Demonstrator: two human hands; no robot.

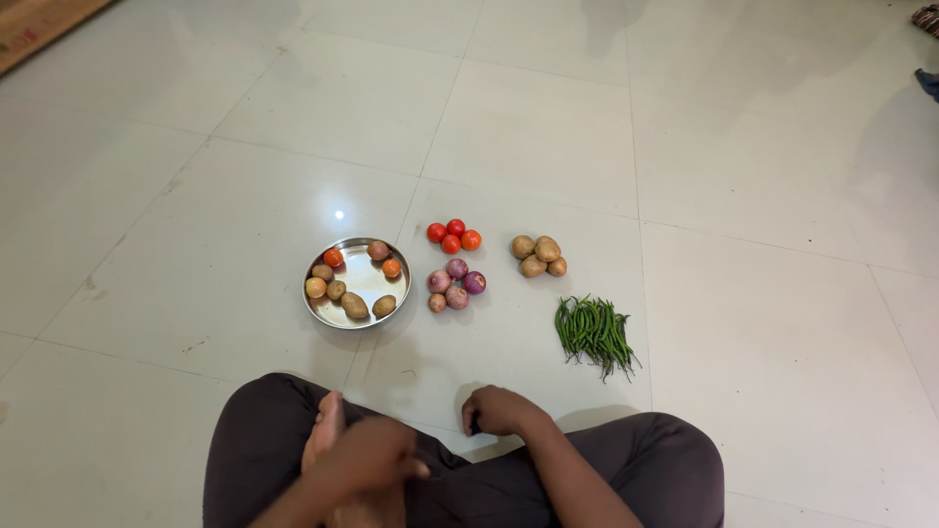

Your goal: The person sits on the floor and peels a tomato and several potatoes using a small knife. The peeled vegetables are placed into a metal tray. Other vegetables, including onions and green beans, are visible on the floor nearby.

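Note:
I sit cross-legged on a pale tiled floor. My left hand [370, 456] rests over my foot and lap, blurred, fingers loosely curled with nothing in it. My right hand [496, 411] is curled into a fist, knuckles on the floor in front of my knee, empty. Ahead stands a round steel plate [362, 277] holding potatoes and small tomatoes around its rim. To its right lie a cluster of red tomatoes [452, 236], a group of purple onions [455, 284], a pile of potatoes [539, 256] and a heap of green chillies [594, 332].
A brown mat edge [34, 24] shows at the top left corner. Someone's foot or sandal [926, 20] is at the top right edge. Tile floor surrounds the vegetables on all sides.

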